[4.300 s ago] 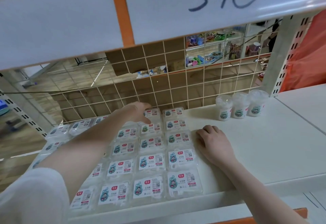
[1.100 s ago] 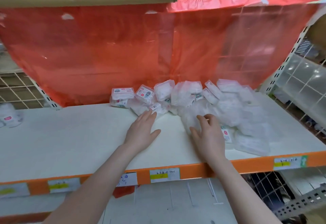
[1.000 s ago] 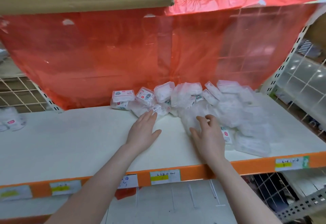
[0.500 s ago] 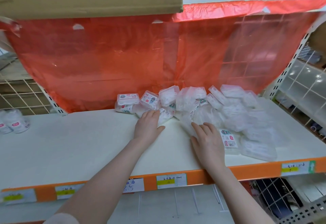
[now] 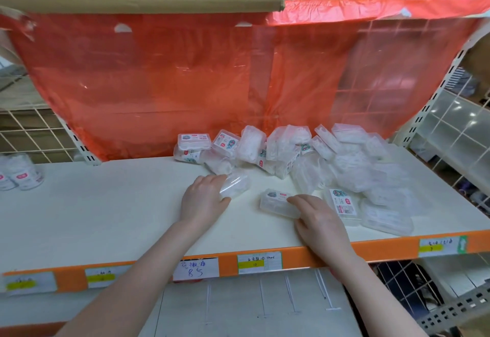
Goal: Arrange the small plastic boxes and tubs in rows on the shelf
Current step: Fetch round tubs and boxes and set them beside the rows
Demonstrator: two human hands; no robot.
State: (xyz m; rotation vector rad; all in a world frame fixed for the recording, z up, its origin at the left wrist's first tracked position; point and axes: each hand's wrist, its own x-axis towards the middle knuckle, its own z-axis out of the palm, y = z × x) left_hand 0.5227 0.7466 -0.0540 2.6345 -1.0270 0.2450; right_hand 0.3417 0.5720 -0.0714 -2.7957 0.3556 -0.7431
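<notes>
Two boxes are in hand, one per hand, both drawn out of the loose pile that lies at centre right of the frame on the white shelf. The left hand grips a clear box lying on its side, fingers curled over its near end. The right hand holds a labelled box at lower centre, fingers over its right end, the box flat on the shelf with its label facing up. Both hands are apart, each closed on its own box, with bare shelf between them.

Step in hand, by my judgement: picking single boxes off the heap to begin a row. No row is formed on this shelf; the pile is jumbled, some boxes tilted against the red plastic sheet at the back, others flat toward the right front edge.

Next move, as judged: the left-hand box needs turning label-up, then both need setting square to the orange front edge on the open white area at left of centre, sides touching. The boxes look light and smooth, so a push is likely to make them slide and skew.

At far left of the frame, two round tubs stand upright, well apart from the pile. Price labels run along the front edge.
</notes>
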